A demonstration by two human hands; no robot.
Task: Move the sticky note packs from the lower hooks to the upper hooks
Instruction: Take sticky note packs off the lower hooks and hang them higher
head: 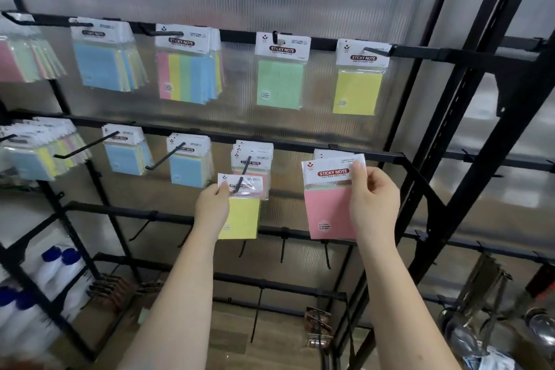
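Observation:
My left hand [212,204] pinches the header of a yellow sticky note pack [241,219] at the tip of a lower hook [244,173], where several more packs [253,156] hang behind. My right hand [374,204] grips a pink sticky note pack [329,210] by its white header, in front of the lower rail at the right; another pack header [327,154] shows behind it. On the upper rail hang a green pack [280,82] and a yellow pack [358,91], each on its own hook.
Further left, upper hooks carry multicolour packs [189,75] and blue packs [103,64]; lower hooks carry blue packs [189,168]. Bare black hooks [283,248] jut from the rail below. A black upright frame [468,117] stands at the right. White bottles with blue caps [57,267] sit lower left.

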